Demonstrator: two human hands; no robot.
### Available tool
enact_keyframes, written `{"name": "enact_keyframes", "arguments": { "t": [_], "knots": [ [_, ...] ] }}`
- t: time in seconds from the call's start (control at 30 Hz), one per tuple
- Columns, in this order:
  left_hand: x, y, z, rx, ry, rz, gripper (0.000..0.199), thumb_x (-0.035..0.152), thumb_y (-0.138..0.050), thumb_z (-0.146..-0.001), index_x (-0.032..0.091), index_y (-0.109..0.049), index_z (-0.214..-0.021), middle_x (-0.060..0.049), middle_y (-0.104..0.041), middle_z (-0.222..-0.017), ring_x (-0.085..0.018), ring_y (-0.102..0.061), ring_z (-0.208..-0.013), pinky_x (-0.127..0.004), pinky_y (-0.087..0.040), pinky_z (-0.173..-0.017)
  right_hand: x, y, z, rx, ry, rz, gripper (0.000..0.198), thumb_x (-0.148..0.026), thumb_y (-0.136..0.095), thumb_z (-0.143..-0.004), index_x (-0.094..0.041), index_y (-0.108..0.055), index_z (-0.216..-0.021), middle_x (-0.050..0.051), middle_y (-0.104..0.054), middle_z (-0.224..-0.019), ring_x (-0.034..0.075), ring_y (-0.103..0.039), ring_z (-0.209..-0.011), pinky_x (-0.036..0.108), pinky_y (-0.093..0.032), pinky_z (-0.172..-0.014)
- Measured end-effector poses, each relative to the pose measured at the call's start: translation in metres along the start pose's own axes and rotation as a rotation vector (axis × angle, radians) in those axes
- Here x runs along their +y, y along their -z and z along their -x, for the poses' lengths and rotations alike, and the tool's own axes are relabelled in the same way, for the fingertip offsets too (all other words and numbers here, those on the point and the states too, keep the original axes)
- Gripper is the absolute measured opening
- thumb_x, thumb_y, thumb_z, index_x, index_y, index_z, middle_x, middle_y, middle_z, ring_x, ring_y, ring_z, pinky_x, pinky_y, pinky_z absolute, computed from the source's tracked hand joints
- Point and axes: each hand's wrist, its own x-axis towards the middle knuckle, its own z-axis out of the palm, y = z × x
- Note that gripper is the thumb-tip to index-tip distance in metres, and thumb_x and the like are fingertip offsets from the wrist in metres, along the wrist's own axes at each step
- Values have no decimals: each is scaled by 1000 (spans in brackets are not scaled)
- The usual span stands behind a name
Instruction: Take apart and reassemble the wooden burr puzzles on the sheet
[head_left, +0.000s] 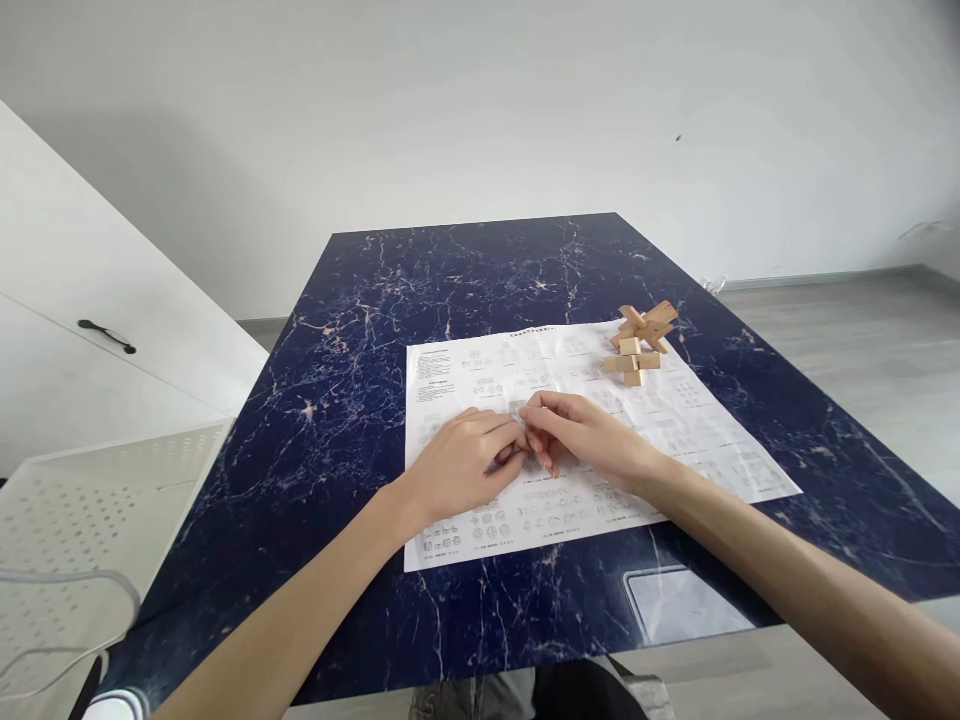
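Observation:
My left hand (472,460) is over the middle of a printed paper sheet (637,500), its fingers curled together. A small greyish bit shows between its fingers, too little to name. My right hand (585,437) meets it from the right, fingertips bent in and close to the left fingertips. Whatever lies between the two hands is mostly hidden by the fingers. Beyond my right hand, on the sheet's far right part, stands a wooden interlocking block puzzle (632,363). Just behind it is a second wooden puzzle of crossed, angled pieces (651,325).
The sheet lies on a dark blue marble-patterned table (442,285). Near the front edge is a pale rectangular panel (682,604). A white perforated surface (67,530) with a white cable (112,577) is at the left, below a white cabinet (90,270). A wall stands behind.

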Motion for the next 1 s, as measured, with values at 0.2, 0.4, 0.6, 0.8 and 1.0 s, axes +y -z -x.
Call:
{"name": "enact_keyframes", "arguments": {
  "t": [0.2,0.4,0.6,0.8,1.0],
  "knots": [
    [-1,0,-1,3,-6,1,12,17,-56,-103,19,-63,-93,0,-71,-83,-16,-65,-73,-37,-55,-85,-2,-1,1,7,-1,3,40,-50,-64,-102,-24,-54,-73,-1,-60,-65,14,-54,-56,35,-50,-62],
    [-1,0,0,3,-12,4,13,17,-55,-103,19,-64,-93,1,-70,-82,-15,-64,-72,-37,-55,-85,1,-1,0,7,-4,3,44,-55,-68,-100,-24,-55,-73,0,-61,-65,14,-54,-56,35,-51,-62],
    [-1,0,0,-2,-6,12,13,17,-55,-102,20,-64,-94,0,-72,-84,-16,-66,-74,-37,-56,-85,2,-1,0,4,0,4,42,-53,-66,-101,-24,-54,-73,0,-61,-64,14,-54,-56,34,-51,-61],
    [0,1,-1,3,-10,12,14,16,-55,-102,20,-64,-92,0,-71,-83,-16,-65,-73,-37,-55,-84,2,-1,0,7,5,8,41,-52,-66,-101,-24,-54,-73,-1,-61,-64,14,-54,-56,34,-50,-61],
    [0,1,-1,-1,-7,1,15,17,-54,-103,19,-63,-91,0,-70,-81,-16,-64,-72,-37,-55,-83,2,-1,1,5,-3,3,42,-55,-66,-100,-24,-54,-75,-1,-62,-65,14,-55,-56,34,-50,-63]
  ]
}}
